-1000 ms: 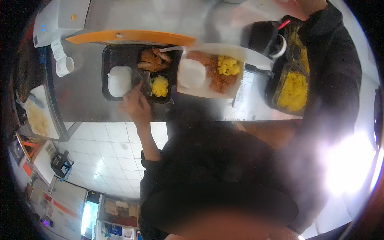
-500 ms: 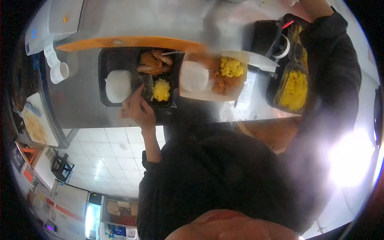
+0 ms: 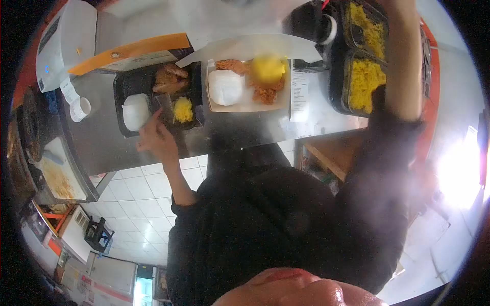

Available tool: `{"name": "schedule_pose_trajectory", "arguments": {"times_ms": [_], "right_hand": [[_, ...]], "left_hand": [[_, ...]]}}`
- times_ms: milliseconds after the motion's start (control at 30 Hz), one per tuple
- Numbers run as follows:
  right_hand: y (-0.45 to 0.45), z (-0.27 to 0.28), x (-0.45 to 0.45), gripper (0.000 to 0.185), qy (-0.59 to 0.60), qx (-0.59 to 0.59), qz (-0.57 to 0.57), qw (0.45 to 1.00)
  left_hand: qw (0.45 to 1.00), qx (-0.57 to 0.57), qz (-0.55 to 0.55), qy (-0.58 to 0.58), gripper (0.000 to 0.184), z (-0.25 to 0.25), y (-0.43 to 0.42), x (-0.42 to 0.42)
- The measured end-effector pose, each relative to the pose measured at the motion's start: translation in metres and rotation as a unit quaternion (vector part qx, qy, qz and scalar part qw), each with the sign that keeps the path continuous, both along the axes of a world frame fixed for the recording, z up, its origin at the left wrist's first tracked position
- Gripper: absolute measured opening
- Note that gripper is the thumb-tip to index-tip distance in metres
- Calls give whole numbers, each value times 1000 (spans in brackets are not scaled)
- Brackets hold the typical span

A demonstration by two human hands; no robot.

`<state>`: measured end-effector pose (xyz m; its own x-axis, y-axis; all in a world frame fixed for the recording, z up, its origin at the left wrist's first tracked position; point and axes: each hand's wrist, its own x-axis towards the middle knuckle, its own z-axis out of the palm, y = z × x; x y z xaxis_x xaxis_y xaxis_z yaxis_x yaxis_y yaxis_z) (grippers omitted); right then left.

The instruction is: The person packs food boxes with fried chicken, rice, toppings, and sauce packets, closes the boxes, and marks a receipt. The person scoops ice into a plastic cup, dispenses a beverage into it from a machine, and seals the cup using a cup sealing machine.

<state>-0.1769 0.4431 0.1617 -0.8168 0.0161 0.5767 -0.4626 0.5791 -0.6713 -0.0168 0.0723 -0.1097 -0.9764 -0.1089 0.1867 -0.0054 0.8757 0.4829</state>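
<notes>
My left hand (image 3: pixel 159 138) is at the front edge of a black compartment tray (image 3: pixel 120 84), index finger stretched out over its middle divider and the other fingers loosely bent. I see nothing held in it. In the tray are a white rounded mound (image 3: pixel 136 112), browned chicken pieces (image 3: pixel 171 79) and shredded yellow food (image 3: pixel 182 109). To its right, an open paper box (image 3: pixel 245 108) contains another white mound (image 3: pixel 225 87), fried pieces (image 3: pixel 265 95) and a blurred yellow heap (image 3: pixel 269 69). My right forearm (image 3: pixel 404 66) reaches up past the top edge, its hand out of frame.
Black containers of yellow food (image 3: pixel 367 79) stand at the right. A printed receipt (image 3: pixel 299 94) lies beside the paper box. Behind the tray stands an orange flap (image 3: pixel 132 48). A white machine (image 3: pixel 66 46) with a paper strip is at left, near a stained board (image 3: pixel 61 173).
The view has shifted, so the counter items appear farther left. My right arm has swung and its hand has left the frame. My left hand stays at the tray.
</notes>
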Motion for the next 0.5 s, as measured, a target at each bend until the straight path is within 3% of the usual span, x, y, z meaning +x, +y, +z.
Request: {"name": "schedule_pose_trajectory", "arguments": {"times_ms": [33, 67, 100, 133, 200, 267, 300, 367, 500], "right_hand": [[-12, -7, 43, 20, -52, -41, -29, 997], [-24, -13, 85, 17, -102, -83, -58, 990], [-23, -39, 112, 5, -128, -99, -4, 987], [-22, -65, 138, 10, -156, -115, 48, 980], [-57, -106, 185, 14, -312, -253, 87, 912], [-88, -134, 212, 9, -384, -416, 104, 818], [-96, -141, 221, 8, -402, -439, 103, 797], [-106, -156, 239, 7, -373, -466, 76, 799], [-97, -170, 264, 8, -414, -400, -14, 817]], "left_hand": [[996, 73, -14, 46, 24, -2, -4, 0], [996, 74, -18, 53, 24, 11, -1, 0], [997, 18, -47, 55, 24, 34, 4, 2], [995, -39, -75, 55, 24, 55, 12, 3], [961, 197, -179, 75, 27, 84, 44, 6], [934, 256, -250, 21, 27, 118, 77, 6], [923, 272, -272, 4, 27, 125, 85, 6], [860, 261, -411, -155, 23, 113, 85, 4], [873, 282, -333, -218, 19, 100, 99, 1]]}}
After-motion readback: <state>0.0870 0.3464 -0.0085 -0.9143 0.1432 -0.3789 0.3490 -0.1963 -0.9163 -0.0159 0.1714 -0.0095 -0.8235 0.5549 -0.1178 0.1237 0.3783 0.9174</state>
